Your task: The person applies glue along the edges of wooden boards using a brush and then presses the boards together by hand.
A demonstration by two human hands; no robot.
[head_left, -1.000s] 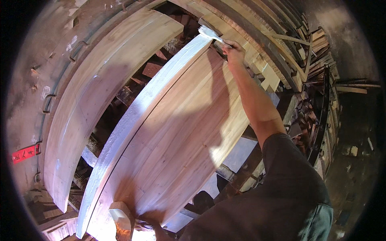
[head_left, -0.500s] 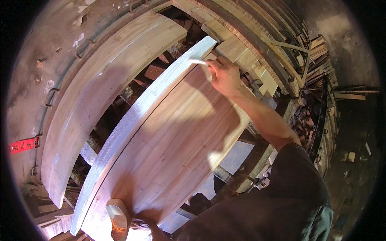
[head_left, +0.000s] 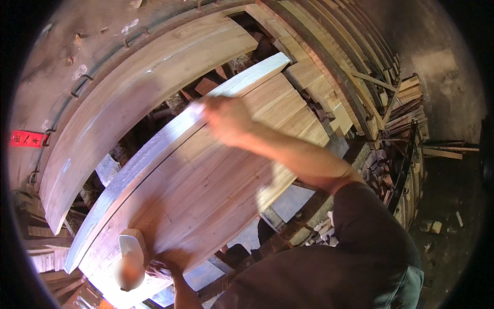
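A large panel of joined planks (head_left: 221, 170) lies across supports in front of me, its far long edge (head_left: 128, 152) pale and whitish. Over that edge is my right hand (head_left: 226, 121), closed and smeared by motion. A small white piece (head_left: 196, 106) sticks out from its fingers against the pale edge; its kind is too blurred to tell. At the near left end of the panel, my left hand (head_left: 160, 269) is closed at the side of a small open container (head_left: 135, 241), with the fingers partly in shadow. The container is pale, and its lower part is blurred.
Beyond the panel rests a long curved board (head_left: 144, 82), with a dark gap between them. Stacked planks (head_left: 334, 56) and wood offcuts (head_left: 383, 172) fill the right side. A red paper strip (head_left: 28, 139) hangs on the left near metal staples.
My right hand has moved left and nearer along the pale edge, from the far end toward its middle. The whole view has shifted slightly. My left hand stays beside the container.
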